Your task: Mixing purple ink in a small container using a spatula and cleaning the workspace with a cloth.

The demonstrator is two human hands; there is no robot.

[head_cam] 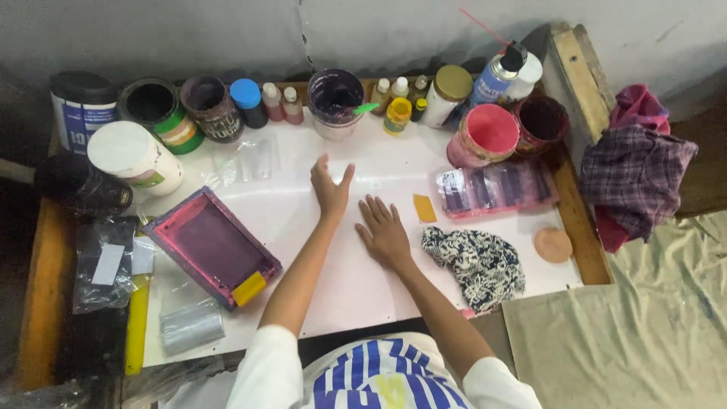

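Note:
Both my hands rest flat on a white table top (363, 280). My left hand (330, 189) lies open with fingers spread, near the middle of the table. Just to its right and nearer me, my right hand (383, 231) presses palm-down on the surface, holding nothing. A small yellow card (424, 207) lies right of my right hand. A patterned black-and-white cloth (478, 265) is bunched beside my right wrist. A pink-stained screen frame (213, 248) with a yellow squeegee piece sits to the left.
Ink pots, small bottles and a spray can (496, 74) line the back edge. A pink pot (485, 135) and a clear bag with dark pieces (492, 188) sit at right. Plastic bags lie at left. Checked rags (634, 170) hang off the right side.

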